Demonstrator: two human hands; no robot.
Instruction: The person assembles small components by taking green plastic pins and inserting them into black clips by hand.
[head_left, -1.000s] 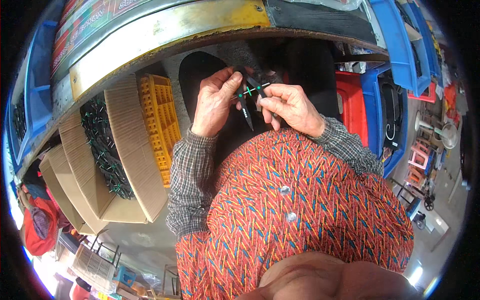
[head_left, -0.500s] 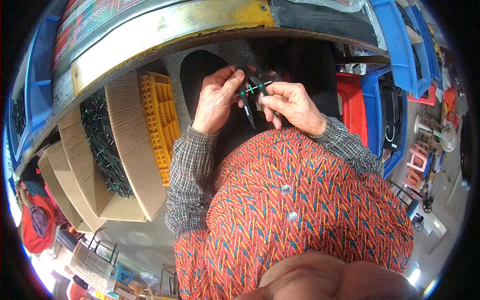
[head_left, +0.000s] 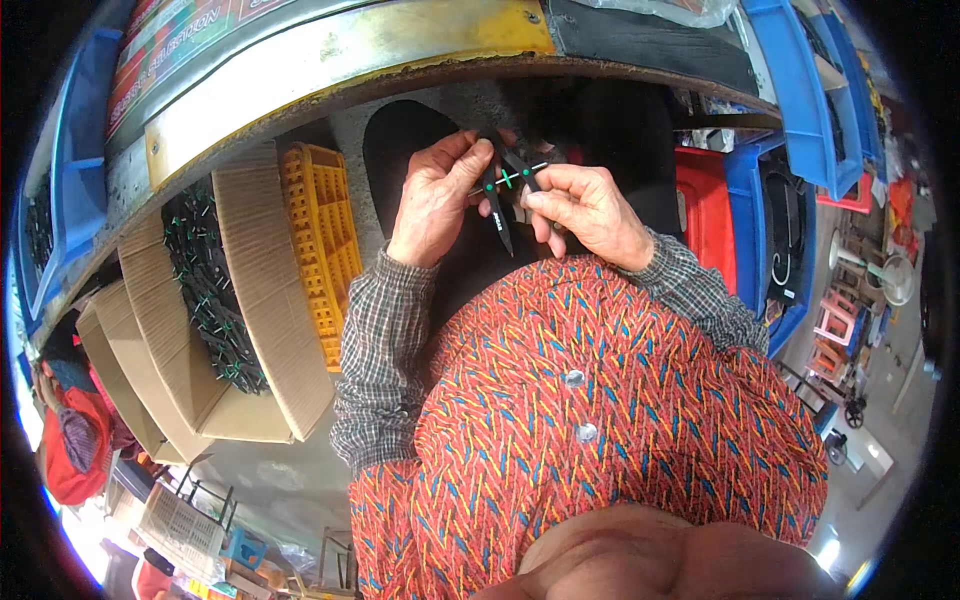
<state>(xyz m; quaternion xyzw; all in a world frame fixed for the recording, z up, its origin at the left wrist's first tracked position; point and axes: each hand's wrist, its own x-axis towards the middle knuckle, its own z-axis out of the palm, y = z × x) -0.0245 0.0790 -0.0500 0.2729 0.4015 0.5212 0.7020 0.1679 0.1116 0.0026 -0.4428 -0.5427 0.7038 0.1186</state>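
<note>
A black drawing compass [head_left: 507, 180] is between my hands, just below the bench edge and above my lap. It has two legs, a thin metal cross rod and a green wheel on that rod; its legs stand apart. With thumb and fingers, my left hand [head_left: 428, 200] pinches the compass near its hinged top. My right hand [head_left: 592, 208] closes its fingertips round the other leg, beside the end of the rod. The pointed tip of the left leg hangs free toward my patterned apron [head_left: 600, 400]. The right leg's lower end is hidden by my fingers.
To my left, an open cardboard box [head_left: 262, 300] holds a pile of similar black and green pieces [head_left: 208, 290]. A yellow plastic crate [head_left: 322, 250] stands beside it. The worn bench edge [head_left: 350, 60] runs ahead. At right are a red plastic piece [head_left: 708, 205] and a blue bin [head_left: 742, 185].
Both hands keep the same hold on the compass. Hands and compass barely shift; the whole view moves very slightly.
</note>
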